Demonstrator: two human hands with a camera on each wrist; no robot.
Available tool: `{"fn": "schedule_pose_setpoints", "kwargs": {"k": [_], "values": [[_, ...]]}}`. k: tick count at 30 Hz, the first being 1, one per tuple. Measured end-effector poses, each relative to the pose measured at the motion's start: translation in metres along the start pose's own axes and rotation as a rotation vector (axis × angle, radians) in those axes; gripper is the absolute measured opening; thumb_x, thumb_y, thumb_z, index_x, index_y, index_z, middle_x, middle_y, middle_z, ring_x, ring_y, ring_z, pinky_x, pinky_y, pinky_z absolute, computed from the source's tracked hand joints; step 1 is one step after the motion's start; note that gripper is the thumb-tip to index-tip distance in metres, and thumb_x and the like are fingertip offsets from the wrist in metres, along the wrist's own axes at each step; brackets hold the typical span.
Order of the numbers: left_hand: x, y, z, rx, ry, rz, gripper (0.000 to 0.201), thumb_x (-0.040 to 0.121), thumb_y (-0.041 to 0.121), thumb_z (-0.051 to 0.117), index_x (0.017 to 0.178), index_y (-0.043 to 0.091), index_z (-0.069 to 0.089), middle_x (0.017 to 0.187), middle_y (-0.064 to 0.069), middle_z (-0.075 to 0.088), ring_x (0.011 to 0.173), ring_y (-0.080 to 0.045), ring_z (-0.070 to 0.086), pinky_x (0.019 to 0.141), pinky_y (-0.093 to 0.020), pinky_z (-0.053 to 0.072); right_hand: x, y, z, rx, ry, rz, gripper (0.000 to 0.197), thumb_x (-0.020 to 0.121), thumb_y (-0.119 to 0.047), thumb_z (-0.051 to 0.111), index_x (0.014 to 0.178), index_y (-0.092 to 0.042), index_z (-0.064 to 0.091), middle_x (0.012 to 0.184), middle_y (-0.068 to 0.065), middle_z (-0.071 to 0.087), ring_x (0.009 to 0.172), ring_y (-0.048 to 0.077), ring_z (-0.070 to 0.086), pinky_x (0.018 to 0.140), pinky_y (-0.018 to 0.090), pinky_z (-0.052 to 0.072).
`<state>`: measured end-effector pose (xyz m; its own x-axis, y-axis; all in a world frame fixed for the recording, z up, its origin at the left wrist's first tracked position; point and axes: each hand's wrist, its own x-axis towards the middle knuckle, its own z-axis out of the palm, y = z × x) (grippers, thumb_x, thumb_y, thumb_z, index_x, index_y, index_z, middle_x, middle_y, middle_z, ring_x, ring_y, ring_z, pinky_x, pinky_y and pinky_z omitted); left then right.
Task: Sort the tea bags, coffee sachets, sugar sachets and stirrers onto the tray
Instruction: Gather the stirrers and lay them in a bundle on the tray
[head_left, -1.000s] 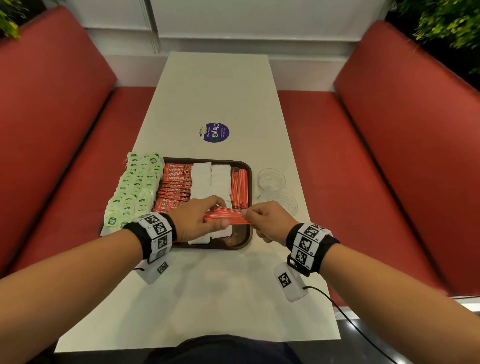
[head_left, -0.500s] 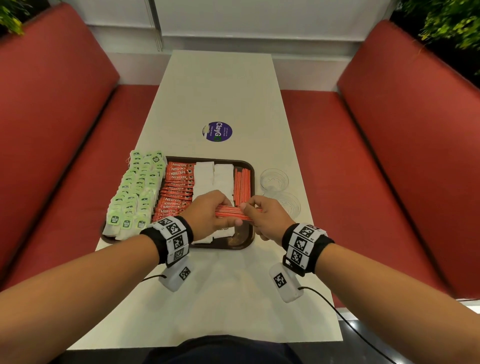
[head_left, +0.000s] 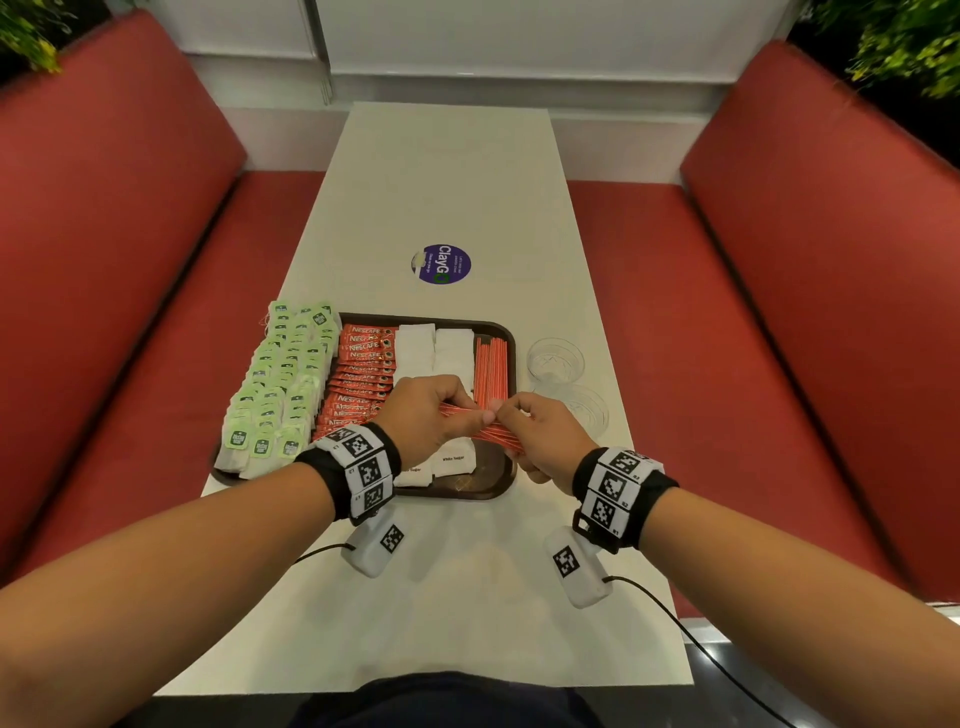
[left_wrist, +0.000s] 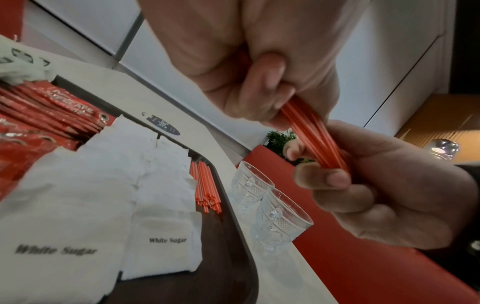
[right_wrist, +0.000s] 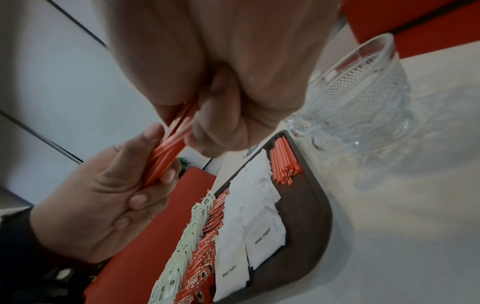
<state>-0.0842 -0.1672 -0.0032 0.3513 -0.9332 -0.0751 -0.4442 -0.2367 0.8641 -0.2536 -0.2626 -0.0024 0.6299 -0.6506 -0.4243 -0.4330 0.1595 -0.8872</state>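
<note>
Bundle of red stirrers (head_left: 485, 427): held above the near right part of the brown tray (head_left: 500, 486), clear of the tray floor. Left hand (head_left: 427, 421): fingers curled round one end of the bundle, thumb pressed against the sticks. Right hand (head_left: 540, 434): fingers curled round the other end, fingertips meeting those of the left hand over the middle of the bundle. Tray contents, left to right: green-tagged tea bags (head_left: 275, 387) in overlapping rows, spilling past the left rim; red Nescafe coffee sachets (head_left: 358, 376) in a stacked column; white sugar sachets (head_left: 434, 348) in two columns, the nearest ones printed "White Sugar"; second group of red stirrers (head_left: 492, 371) lying lengthwise along the right rim. Near right corner of the tray floor bare. Two clear patterned glasses (head_left: 556, 359) upright on the white table (head_left: 441, 171), just beside the right rim of the tray, one nearer than the other. Round purple sticker (head_left: 441, 264) on the table beyond the tray. Red bench seats (head_left: 779, 249) along both long sides of the table. Marker-printed wristbands (head_left: 363, 470) on both wrists.
</note>
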Motion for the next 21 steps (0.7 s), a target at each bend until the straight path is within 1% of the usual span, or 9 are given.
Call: {"fn": "schedule_pose_setpoints", "kwargs": {"k": [3, 5, 8, 10, 12, 14, 16, 20, 21], "values": [[0.001, 0.001, -0.002, 0.032, -0.012, 0.042, 0.025, 0.076, 0.041, 0.082, 0.075, 0.021, 0.069, 0.074, 0.003, 0.073, 0.069, -0.015, 0.068, 0.065, -0.036, 0.058, 0.001, -0.003, 0.000, -0.015, -0.063, 0.111, 0.062, 0.094, -0.061, 0.053, 0.106, -0.001, 0.061, 0.072, 0.017, 0.059, 0.041, 0.014, 0.037, 0.042, 0.021, 0.027], [0.001, -0.001, -0.003, 0.056, -0.026, 0.060, 0.024, 0.077, 0.041, 0.081, 0.075, 0.021, 0.068, 0.072, 0.005, 0.072, 0.063, -0.008, 0.063, 0.060, -0.028, 0.054, 0.001, -0.006, -0.001, -0.092, -0.072, 0.159, 0.068, 0.093, -0.067, 0.050, 0.104, -0.001, 0.064, 0.068, 0.014, 0.060, 0.041, 0.014, 0.038, 0.042, 0.020, 0.029], [0.000, -0.002, -0.004, 0.072, -0.026, 0.084, 0.022, 0.078, 0.041, 0.080, 0.076, 0.022, 0.067, 0.072, 0.007, 0.071, 0.061, -0.002, 0.060, 0.057, -0.021, 0.050, 0.006, -0.004, -0.001, -0.177, -0.027, 0.124, 0.072, 0.088, -0.071, 0.054, 0.097, -0.001, 0.068, 0.059, 0.009, 0.058, 0.041, 0.015, 0.042, 0.041, 0.020, 0.032], [-0.001, -0.004, -0.006, 0.083, -0.001, 0.086, 0.022, 0.079, 0.039, 0.080, 0.076, 0.023, 0.066, 0.073, 0.008, 0.069, 0.061, 0.000, 0.059, 0.057, -0.016, 0.047, 0.011, -0.001, -0.001, -0.158, 0.021, 0.072, 0.069, 0.085, -0.069, 0.062, 0.094, -0.001, 0.069, 0.057, 0.007, 0.058, 0.041, 0.015, 0.044, 0.041, 0.021, 0.034], [-0.001, -0.005, -0.007, 0.090, 0.024, 0.090, 0.022, 0.080, 0.038, 0.080, 0.076, 0.022, 0.066, 0.073, 0.009, 0.069, 0.062, 0.000, 0.058, 0.057, -0.016, 0.047, 0.014, 0.000, -0.001, -0.130, 0.057, 0.026, 0.064, 0.084, -0.064, 0.067, 0.091, 0.000, 0.069, 0.054, 0.004, 0.057, 0.040, 0.015, 0.044, 0.040, 0.022, 0.035], [-0.001, -0.005, -0.007, 0.098, 0.033, 0.090, 0.022, 0.082, 0.039, 0.078, 0.078, 0.021, 0.066, 0.075, 0.009, 0.069, 0.063, -0.002, 0.059, 0.058, -0.020, 0.050, 0.015, -0.002, 0.002, -0.157, 0.067, -0.013, 0.059, 0.089, -0.059, 0.065, 0.086, 0.000, 0.068, 0.052, 0.002, 0.053, 0.038, 0.013, 0.043, 0.040, 0.022, 0.036], [-0.001, -0.004, -0.005, 0.143, 0.023, 0.109, 0.022, 0.085, 0.043, 0.074, 0.080, 0.025, 0.064, 0.076, 0.010, 0.068, 0.067, -0.003, 0.061, 0.059, -0.020, 0.050, 0.015, -0.004, 0.005, -0.192, 0.063, -0.053, 0.056, 0.094, -0.053, 0.060, 0.076, 0.000, 0.065, 0.050, -0.001, 0.047, 0.036, 0.009, 0.039, 0.040, 0.021, 0.034], [0.000, -0.001, -0.006, 0.160, -0.050, 0.106, 0.022, 0.085, 0.047, 0.072, 0.089, 0.026, 0.063, 0.080, 0.016, 0.065, 0.073, 0.005, 0.060, 0.060, -0.009, 0.041, 0.016, -0.004, 0.006, -0.222, 0.062, -0.083, 0.049, 0.098, -0.046, 0.058, 0.064, -0.010, 0.059, 0.047, -0.003, 0.043, 0.035, 0.007, 0.036, 0.042, 0.023, 0.033], [0.000, 0.000, -0.007, 0.182, -0.090, 0.098, 0.027, 0.085, 0.050, 0.070, 0.094, 0.026, 0.063, 0.082, 0.015, 0.065, 0.074, 0.004, 0.060, 0.061, -0.010, 0.042, 0.016, -0.003, 0.005, -0.240, 0.066, -0.098, 0.050, 0.098, -0.044, 0.059, 0.060, -0.011, 0.057, 0.045, -0.005, 0.043, 0.035, 0.006, 0.036, 0.043, 0.023, 0.033]]}}
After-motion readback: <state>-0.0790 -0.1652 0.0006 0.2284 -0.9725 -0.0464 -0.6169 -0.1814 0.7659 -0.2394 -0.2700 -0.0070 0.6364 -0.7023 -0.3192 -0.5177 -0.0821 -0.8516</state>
